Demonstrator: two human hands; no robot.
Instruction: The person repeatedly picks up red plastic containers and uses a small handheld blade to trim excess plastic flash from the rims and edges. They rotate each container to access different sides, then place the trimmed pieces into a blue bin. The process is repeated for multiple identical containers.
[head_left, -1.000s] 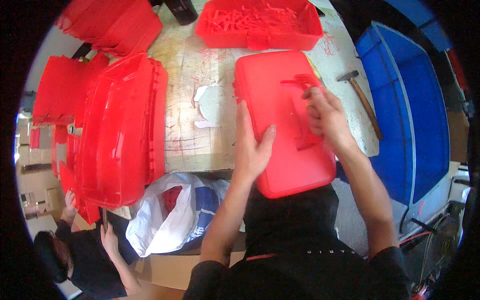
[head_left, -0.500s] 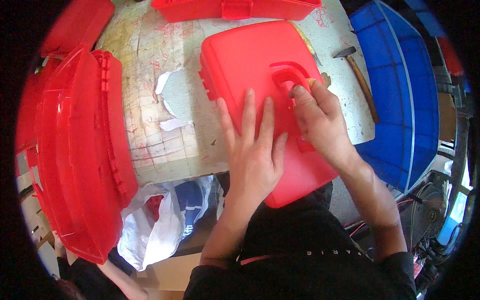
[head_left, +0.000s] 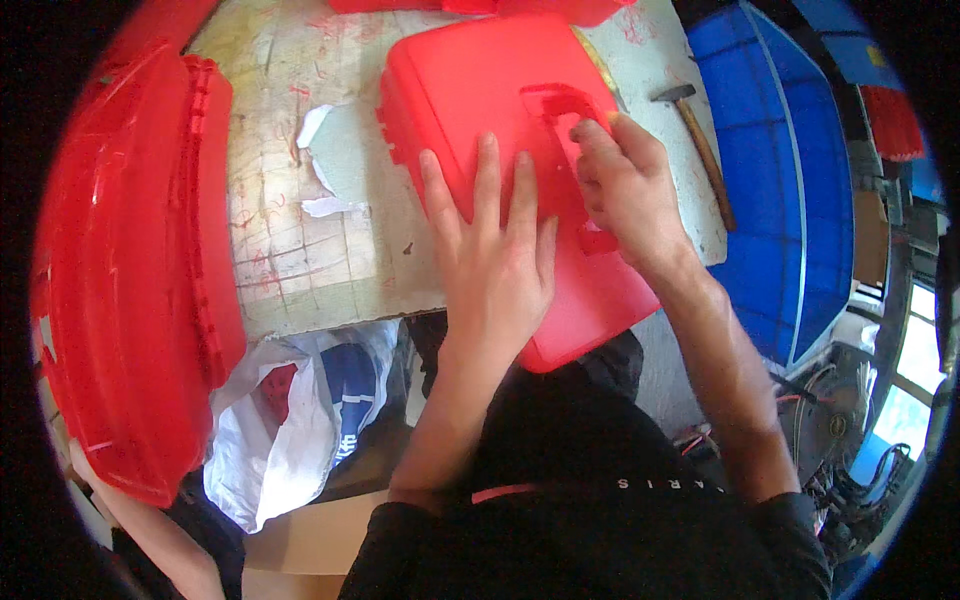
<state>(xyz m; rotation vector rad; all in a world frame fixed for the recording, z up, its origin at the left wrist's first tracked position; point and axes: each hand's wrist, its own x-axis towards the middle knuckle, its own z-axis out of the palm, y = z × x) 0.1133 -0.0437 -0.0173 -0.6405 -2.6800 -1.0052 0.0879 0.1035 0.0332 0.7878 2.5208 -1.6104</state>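
Note:
A red plastic carrying case (head_left: 465,85) lies on the worktable, its near end jutting past the table's front edge. My left hand (head_left: 497,265) rests flat on the case with its fingers spread. At the case's right side, by the red handle (head_left: 562,102), my right hand (head_left: 632,185) is closed. A small yellowish bit shows at its knuckles, but the fingers hide what it is. Part of the handle and its recess is covered by that hand.
A hammer (head_left: 705,155) lies right of the case, beside a large blue bin (head_left: 750,190). Red plastic cases (head_left: 130,270) stack up at left. Torn white paper (head_left: 325,165) lies on the worktable (head_left: 290,270). Below hangs a white bag (head_left: 285,440). Another person's arm (head_left: 150,525) shows at lower left.
The whole view has shifted, so the case and table sit slightly higher and further left. My right hand has turned a little at the handle; my left hand stays flat on the case.

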